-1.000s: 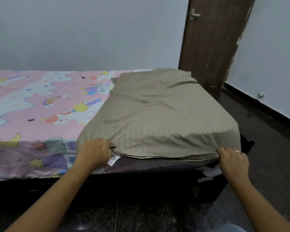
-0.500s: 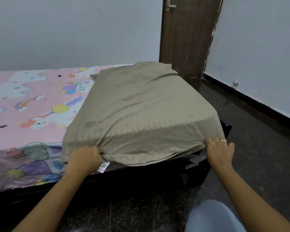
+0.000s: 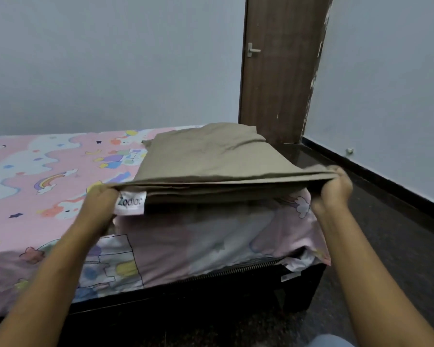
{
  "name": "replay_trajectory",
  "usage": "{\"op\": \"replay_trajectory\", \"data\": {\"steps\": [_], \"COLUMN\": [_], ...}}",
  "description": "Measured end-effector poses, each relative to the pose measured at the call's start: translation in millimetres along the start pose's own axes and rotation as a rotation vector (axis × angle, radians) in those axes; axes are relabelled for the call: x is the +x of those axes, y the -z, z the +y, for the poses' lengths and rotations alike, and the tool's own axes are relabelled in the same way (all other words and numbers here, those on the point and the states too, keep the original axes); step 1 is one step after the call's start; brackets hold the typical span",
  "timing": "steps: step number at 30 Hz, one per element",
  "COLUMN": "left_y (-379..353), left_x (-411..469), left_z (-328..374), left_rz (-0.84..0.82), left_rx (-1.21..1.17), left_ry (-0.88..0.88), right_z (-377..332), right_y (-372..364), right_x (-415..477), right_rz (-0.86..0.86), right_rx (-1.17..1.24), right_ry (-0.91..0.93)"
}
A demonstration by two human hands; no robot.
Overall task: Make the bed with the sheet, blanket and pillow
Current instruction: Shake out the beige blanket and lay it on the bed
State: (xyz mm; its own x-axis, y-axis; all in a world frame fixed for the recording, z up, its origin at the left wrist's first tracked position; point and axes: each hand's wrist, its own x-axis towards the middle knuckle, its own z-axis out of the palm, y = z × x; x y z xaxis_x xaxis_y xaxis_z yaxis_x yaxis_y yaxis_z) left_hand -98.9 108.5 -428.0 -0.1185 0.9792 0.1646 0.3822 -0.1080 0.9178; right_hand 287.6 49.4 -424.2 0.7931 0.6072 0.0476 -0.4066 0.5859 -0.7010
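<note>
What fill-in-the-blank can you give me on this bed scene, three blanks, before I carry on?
The white label beside the left hand reads ____.
The right hand grips the folded blanket at its near ____ corner.
The cartoon-printed sheet covering the mattress is mostly ____ in colour.
Missing words: Zodiac; right; pink.

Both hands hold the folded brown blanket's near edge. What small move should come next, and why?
Probably raise the blanket and let its layers fall open. The left hand and right hand grip its near corners, it is folded in layers, and the pink sheet already lies spread beneath it.
</note>
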Motion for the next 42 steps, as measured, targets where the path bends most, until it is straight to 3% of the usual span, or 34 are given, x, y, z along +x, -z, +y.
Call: {"op": "replay_trajectory", "data": {"steps": [5, 8, 10, 11, 14, 16, 18, 20, 22, 26, 28, 33, 36, 42], "left_y": [30, 44, 43, 36, -6, -37, -54, -59, -56, -52, -55, -66, -72, -79], "left_x": [-32, -53, -69, -79, -102, -107, -108, -103, -93, -68, -56, -36, -30, -22], "left_z": [30, -2, -21, -26, -50, -88, -127, -150, -159, -149, -138, -152, -152, -143], "left_rz": [-0.192, -0.342, -0.408, -0.516, -1.064, -1.231, -1.279, -1.176, -0.902, -0.114, 0.105, 0.209, 0.169, 0.139], "left_rx": [-0.156, -0.146, -0.016, 0.107, 0.645, 0.908, 0.984, 0.88, 0.709, 0.428, 0.312, 0.091, -0.065, -0.341], "left_ry": [-0.134, -0.099, -0.124, -0.151, -0.093, 0.015, 0.122, 0.118, 0.034, -0.077, 0.022, 0.347, 0.387, 0.39], "right_z": [-42, -49, -47, -42, -13, 16, 43, 57, 60, 55, 51, 53, 63, 70], "right_y": [-7, 28, 54, 69, 112, 150, 196, 229, 236, 201, 176, 140, 134, 117], "right_x": [-19, -12, -13, -15, -24, -26, -17, -11, -11, -3, 6, 20, 28, 36], "right_rz": [-0.202, -0.284, -0.294, -0.26, -0.156, -0.168, -0.24, -0.352, -0.377, -0.164, -0.067, 0.081, 0.113, 0.271], "right_rx": [0.357, 0.333, 0.234, 0.152, -0.28, -0.802, -1.331, -1.718, -1.832, -1.608, -1.46, -1.287, -1.306, -1.2], "right_ry": [0.184, 0.26, 0.271, 0.246, 0.225, 0.256, 0.165, 0.001, -0.064, 0.102, 0.199, 0.164, 0.096, 0.13]}}
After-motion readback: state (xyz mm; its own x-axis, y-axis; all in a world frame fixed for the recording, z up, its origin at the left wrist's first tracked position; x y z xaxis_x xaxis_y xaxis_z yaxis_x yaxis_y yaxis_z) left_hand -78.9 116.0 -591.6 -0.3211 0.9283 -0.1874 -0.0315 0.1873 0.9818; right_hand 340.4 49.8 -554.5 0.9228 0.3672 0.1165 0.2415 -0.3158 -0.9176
